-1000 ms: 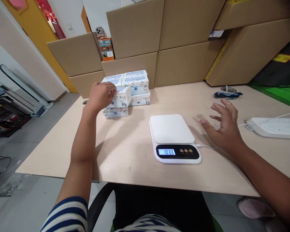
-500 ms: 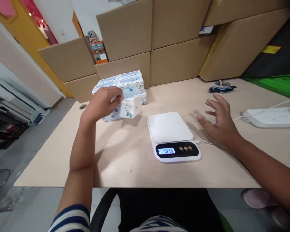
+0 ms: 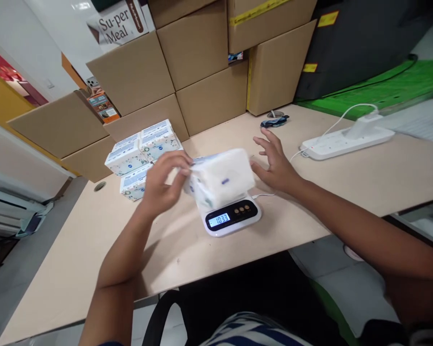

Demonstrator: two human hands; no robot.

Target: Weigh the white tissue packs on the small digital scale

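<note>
My left hand (image 3: 168,180) pinches one end of a white tissue pack (image 3: 225,175), slightly blurred, which is tilted above the digital scale (image 3: 233,221). Most of the scale's white plate is hidden behind the pack; its lit display reads 103.3, with what looks like a minus sign. To the pack's right, my right hand (image 3: 276,161) is open with fingers spread; whether its thumb touches the pack's edge I cannot tell. Several more tissue packs (image 3: 130,156) with leaf prints are stacked left of and behind my left hand.
Cardboard boxes (image 3: 212,96) line the table's back edge. A white power strip (image 3: 348,144) with a plugged-in adapter lies at the right, and a dark bundled strap (image 3: 274,121) lies near a cable hole. A thin white cable runs from the scale.
My left hand has lifted the tissue pack away from the stack and carried it right, over the scale. My right hand stays open near the scale's right side. The camera view has turned rightward.
</note>
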